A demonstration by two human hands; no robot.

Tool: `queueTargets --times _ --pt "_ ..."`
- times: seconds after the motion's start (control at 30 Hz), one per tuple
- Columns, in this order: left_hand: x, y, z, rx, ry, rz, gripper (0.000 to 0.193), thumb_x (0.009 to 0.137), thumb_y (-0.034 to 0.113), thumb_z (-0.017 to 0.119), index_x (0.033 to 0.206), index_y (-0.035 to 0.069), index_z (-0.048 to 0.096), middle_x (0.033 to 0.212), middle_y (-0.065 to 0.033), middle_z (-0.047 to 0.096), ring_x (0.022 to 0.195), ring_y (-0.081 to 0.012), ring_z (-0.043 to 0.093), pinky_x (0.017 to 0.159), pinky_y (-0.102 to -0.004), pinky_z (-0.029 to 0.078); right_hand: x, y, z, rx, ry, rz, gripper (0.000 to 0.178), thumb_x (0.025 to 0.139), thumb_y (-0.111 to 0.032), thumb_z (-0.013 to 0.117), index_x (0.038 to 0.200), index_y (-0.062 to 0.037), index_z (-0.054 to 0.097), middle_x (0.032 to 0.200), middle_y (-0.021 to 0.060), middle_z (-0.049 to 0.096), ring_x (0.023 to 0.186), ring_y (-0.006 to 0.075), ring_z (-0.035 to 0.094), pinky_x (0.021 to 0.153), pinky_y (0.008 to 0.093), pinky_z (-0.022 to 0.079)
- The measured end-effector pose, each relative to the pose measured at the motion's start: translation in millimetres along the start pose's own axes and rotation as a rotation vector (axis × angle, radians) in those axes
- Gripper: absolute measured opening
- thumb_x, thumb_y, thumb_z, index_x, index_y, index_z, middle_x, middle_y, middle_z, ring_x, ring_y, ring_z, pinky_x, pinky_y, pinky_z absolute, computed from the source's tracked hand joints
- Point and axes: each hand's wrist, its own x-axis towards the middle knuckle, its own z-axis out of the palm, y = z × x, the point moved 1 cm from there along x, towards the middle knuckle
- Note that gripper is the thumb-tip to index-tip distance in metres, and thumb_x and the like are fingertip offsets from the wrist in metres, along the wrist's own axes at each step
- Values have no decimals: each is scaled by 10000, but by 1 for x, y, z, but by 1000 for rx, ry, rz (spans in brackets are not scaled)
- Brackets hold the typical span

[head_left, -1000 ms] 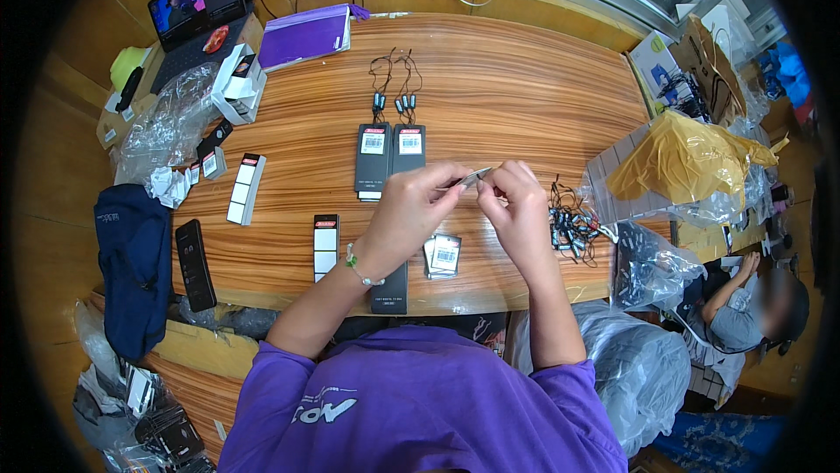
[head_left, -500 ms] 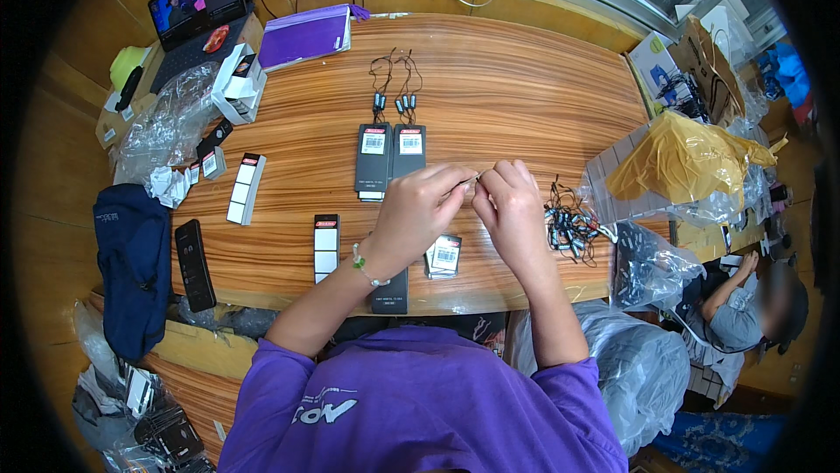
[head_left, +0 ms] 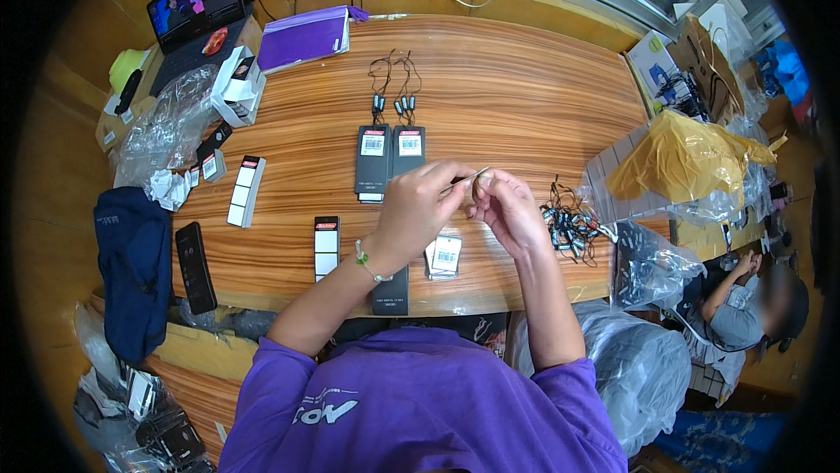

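Observation:
Above the middle of the table, my left hand [head_left: 420, 210] pinches a thin, flat, light-edged piece [head_left: 465, 179], seen nearly edge-on. My right hand [head_left: 507, 210] is closed at its other end, thumb and fingertips together. My fingers hide most of the piece, so its kind is unclear. Just beyond my left hand lie two stacks of dark grey hang tags [head_left: 373, 162] with white labels and black strings [head_left: 404, 88]. Below my hands rests a small pile of white label cards [head_left: 444, 254]. Another dark tag stack [head_left: 390, 294] is partly under my left forearm.
Right of my right hand is a tangle of black strings [head_left: 570, 230]. White label strips [head_left: 326, 245], a phone [head_left: 195, 267] and a navy pouch [head_left: 133, 272] lie left. Yellow plastic wrap [head_left: 700, 162] covers boxes at right. A co-worker [head_left: 744, 298] sits beyond them.
My right hand has turned and its fingers have shifted, and the thin piece now shows between my hands. My left hand has hardly moved.

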Motion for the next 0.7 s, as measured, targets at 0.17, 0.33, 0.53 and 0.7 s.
queueTargets --times 0.17,0.33,0.53,0.7 --pt "1 -1 -4 -2 8 6 129 761 48 640 884 9 639 805 -128 654 698 -237 650 602 -294 500 3 2 -1 247 -126 81 144 878 -117 500 758 -48 543 667 -21 472 615 72 442 600 231 416" --pt "-1 0 -5 19 -29 -9 142 775 56 627 910 15 638 840 -135 655 720 -249 650 613 -295 504 -5 -7 10 -769 138 -372 107 815 -75 547 716 -35 536 669 32 463 634 141 456 590 291 382" --pt "-2 0 -4 47 -24 26 163 782 42 609 941 16 632 878 -142 650 760 -258 647 632 -301 507 -12 -18 26 -1576 202 -925 78 707 -59 613 715 -35 539 718 85 480 717 262 466 661 364 361" --pt "-1 6 -4 7 -27 40 183 778 28 604 958 9 624 896 -140 649 766 -262 645 649 -304 514 -5 -11 5 -884 76 -472 84 814 -73 568 750 -23 547 710 13 497 657 122 483 594 275 379"
